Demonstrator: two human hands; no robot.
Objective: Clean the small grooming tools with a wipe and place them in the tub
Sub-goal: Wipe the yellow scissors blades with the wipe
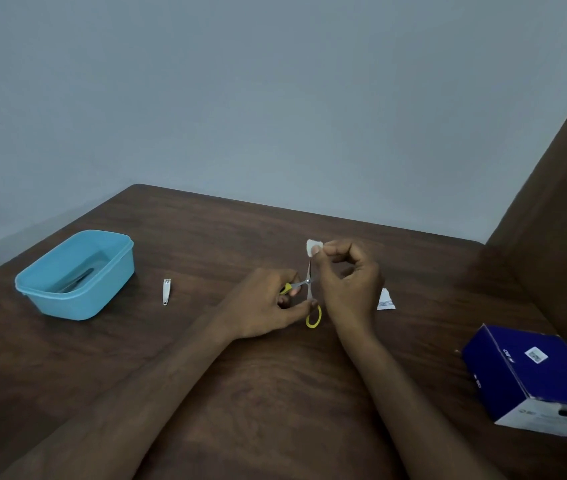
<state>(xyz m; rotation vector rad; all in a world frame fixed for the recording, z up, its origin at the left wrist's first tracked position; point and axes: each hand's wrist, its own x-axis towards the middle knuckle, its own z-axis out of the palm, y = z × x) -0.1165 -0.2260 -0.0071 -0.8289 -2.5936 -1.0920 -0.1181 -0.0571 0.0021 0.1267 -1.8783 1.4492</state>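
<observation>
Tub (77,299) contents indistinct — wipe (312,247) half-hidden

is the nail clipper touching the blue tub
Apart. The head view shows bare table between the nail clipper and the blue tub.

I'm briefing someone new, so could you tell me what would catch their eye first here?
Mid-table, the left hand holds yellow-handled scissors while the right hand pinches a white wipe at the blade tip. At far left sits a blue tub with a tool already inside, a nail clipper beside it.
</observation>
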